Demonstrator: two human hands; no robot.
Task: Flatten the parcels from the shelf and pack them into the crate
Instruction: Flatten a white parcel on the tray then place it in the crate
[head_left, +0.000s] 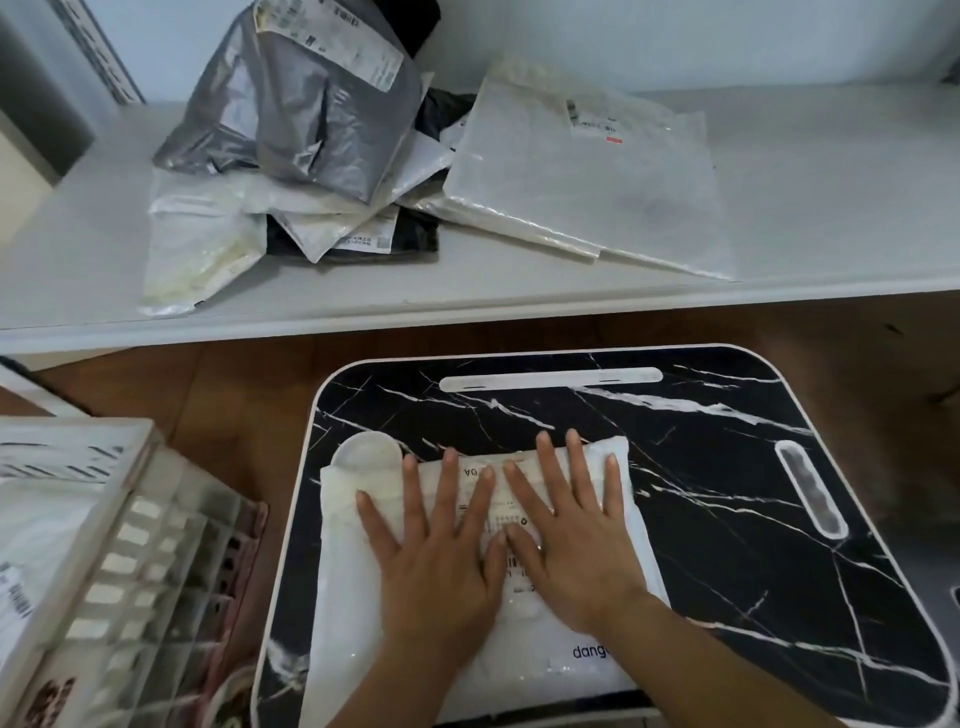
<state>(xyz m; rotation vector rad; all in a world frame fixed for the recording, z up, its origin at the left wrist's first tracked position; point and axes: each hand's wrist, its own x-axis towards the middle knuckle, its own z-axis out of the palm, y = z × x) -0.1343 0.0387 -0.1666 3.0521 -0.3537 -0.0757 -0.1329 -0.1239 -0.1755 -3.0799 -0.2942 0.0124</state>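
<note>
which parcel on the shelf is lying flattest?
The large clear-white parcel at the right of the shelf: it lies flat by itself, while the grey parcel and the others are crumpled in a heap to its left.

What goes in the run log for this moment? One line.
step: flattening | both hands press white parcel on tray table | crate left | shelf parcels remain

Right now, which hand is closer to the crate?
Left. The left hand presses the white parcel on the side toward the crate; the right hand lies beyond it.
</note>
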